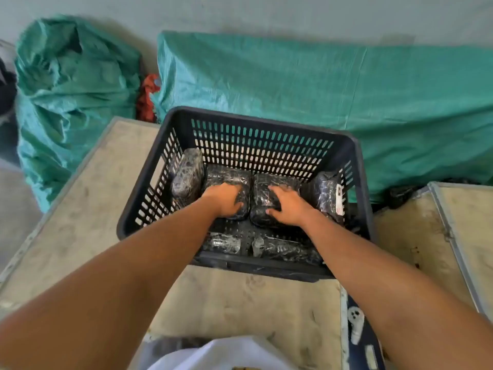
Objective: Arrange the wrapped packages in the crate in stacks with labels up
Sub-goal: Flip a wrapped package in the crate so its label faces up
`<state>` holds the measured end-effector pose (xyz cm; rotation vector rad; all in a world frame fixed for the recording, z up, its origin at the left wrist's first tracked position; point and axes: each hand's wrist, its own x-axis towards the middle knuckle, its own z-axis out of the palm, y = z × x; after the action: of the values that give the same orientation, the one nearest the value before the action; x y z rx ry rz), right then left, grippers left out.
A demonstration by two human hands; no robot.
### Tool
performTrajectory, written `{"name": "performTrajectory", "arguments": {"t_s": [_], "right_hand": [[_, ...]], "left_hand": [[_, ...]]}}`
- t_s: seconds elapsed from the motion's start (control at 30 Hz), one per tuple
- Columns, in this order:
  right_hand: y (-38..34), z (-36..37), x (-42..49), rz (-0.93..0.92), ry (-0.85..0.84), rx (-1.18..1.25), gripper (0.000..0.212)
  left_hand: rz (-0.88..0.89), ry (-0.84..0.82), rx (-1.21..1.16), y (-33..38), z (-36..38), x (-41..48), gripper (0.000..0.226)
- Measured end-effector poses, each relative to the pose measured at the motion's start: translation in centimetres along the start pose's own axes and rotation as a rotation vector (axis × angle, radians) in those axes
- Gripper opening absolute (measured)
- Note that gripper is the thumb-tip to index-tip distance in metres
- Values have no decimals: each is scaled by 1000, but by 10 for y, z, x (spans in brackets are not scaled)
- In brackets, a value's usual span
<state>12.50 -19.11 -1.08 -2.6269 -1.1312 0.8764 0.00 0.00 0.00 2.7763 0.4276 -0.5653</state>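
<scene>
A dark slotted plastic crate (269,126) stands on a worn table. Inside lie several black packages in clear wrap. My left hand (225,198) rests palm down on the middle-left package (229,176), fingers curled over its near edge. My right hand (286,204) lies on the middle-right package (266,182), fingers spread over its top. One package (186,173) leans upright against the left wall. Another (326,192) leans at the right wall, a white label showing on its side. Two more packages (288,248) lie flat at the crate's near wall.
The crate sits at the far edge of the beige table (93,188). A second table (464,222) adjoins on the right. Green woven sacks (346,84) lie behind, another sack (69,84) at the left. A white controller (356,324) lies in the gap between the tables.
</scene>
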Motion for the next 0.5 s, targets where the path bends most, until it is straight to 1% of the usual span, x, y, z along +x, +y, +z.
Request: {"name": "performTrajectory", "arguments": {"t_s": [0.07, 0.13, 0.2, 0.23, 0.27, 0.33, 0.37, 0.43, 0.5], "right_hand": [[3, 6, 3, 20, -25, -4, 91], [5, 11, 4, 73, -22, 4, 93], [3, 11, 8, 91, 9, -5, 96], [1, 9, 9, 89, 13, -9, 99], [1, 10, 10, 77, 2, -30, 104], [2, 17, 9, 51, -70, -107, 120], [4, 24, 8, 55, -111, -151, 128], [8, 34, 8, 70, -159, -239, 141], [10, 36, 12, 76, -140, -319, 141]], "left_hand": [[-8, -15, -92, -1, 5, 7, 58], [10, 4, -156, -2, 9, 10, 58], [30, 12, -153, -4, 9, 16, 68], [24, -14, -140, -5, 9, 18, 74], [17, -61, -124, -7, 11, 19, 80], [10, -173, -92, -9, 18, 19, 93], [8, -201, -68, -10, 23, 18, 99], [1, -198, -27, -12, 28, 16, 107], [-7, -161, -3, -13, 28, 17, 112]]}}
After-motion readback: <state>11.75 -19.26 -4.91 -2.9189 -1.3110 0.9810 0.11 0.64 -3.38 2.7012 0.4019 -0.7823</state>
